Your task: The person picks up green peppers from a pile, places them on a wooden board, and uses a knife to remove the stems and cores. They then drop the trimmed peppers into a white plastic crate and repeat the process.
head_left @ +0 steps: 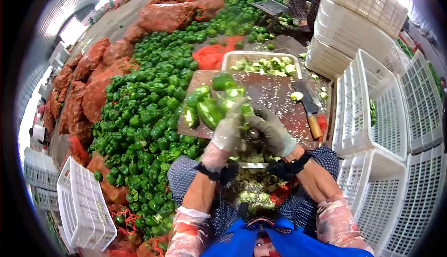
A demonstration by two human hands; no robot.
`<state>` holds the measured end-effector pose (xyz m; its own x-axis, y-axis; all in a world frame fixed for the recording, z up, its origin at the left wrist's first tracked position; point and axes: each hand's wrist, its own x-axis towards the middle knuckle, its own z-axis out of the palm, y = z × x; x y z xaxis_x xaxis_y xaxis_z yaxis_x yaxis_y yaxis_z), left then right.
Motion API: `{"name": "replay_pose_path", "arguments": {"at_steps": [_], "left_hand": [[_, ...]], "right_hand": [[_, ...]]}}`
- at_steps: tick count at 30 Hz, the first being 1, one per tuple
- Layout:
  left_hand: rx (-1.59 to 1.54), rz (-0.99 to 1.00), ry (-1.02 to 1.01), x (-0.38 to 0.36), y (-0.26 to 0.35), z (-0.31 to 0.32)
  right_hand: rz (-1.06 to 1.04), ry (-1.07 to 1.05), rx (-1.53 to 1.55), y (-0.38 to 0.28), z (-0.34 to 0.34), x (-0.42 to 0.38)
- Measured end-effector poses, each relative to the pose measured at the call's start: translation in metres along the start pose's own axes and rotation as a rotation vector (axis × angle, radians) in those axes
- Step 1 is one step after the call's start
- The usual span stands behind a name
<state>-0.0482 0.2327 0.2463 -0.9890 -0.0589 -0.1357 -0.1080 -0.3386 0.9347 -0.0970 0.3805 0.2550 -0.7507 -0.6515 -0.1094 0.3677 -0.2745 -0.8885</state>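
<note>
Two gloved hands meet at near edge of cutting board (279, 94): left hand (228, 133) & right hand (272, 131), both closed round a green pepper (246, 112). Cleaver (308, 108) lies on board's right side; cut peppers (209, 105) piled on board's left.

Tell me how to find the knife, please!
Look at the big brown cutting board in the middle, in front of the gloved hands. Go to its right edge, beside the white crates. The knife lies there alone: a wide dark blade with a yellow-brown wooden handle, the only tool among green peppers.
</note>
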Motion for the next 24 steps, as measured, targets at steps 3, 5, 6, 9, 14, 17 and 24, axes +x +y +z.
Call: {"name": "replay_pose_path", "arguments": {"at_steps": [3,5,6,9,14,17,24], "left_hand": [[-0.09,-0.006,-0.088,0.001,-0.005,-0.009],[-0.087,0.089,-0.034,0.007,-0.005,-0.005],[-0.06,0.145,0.009,0.012,-0.011,-0.001],[0.065,0.105,-0.048,0.01,-0.009,-0.005],[-0.151,-0.01,-0.041,0.011,-0.012,-0.005],[-0.057,0.022,0.007,0.004,-0.004,0.006],[-0.156,0.097,0.073,0.008,0.003,-0.015]], "right_hand": [[0.026,-0.006,0.032,-0.006,0.003,-0.005],[-0.028,-0.007,-0.093,-0.007,0.005,-0.002],[-0.077,0.01,-0.246,-0.004,0.004,0.001],[-0.206,0.039,-0.44,0.01,-0.006,0.009],[-0.207,0.094,-0.638,0.013,-0.001,0.008],[-0.196,0.028,-0.795,0.003,0.003,0.003],[0.141,-0.217,-0.038,0.006,-0.014,-0.003]]}}
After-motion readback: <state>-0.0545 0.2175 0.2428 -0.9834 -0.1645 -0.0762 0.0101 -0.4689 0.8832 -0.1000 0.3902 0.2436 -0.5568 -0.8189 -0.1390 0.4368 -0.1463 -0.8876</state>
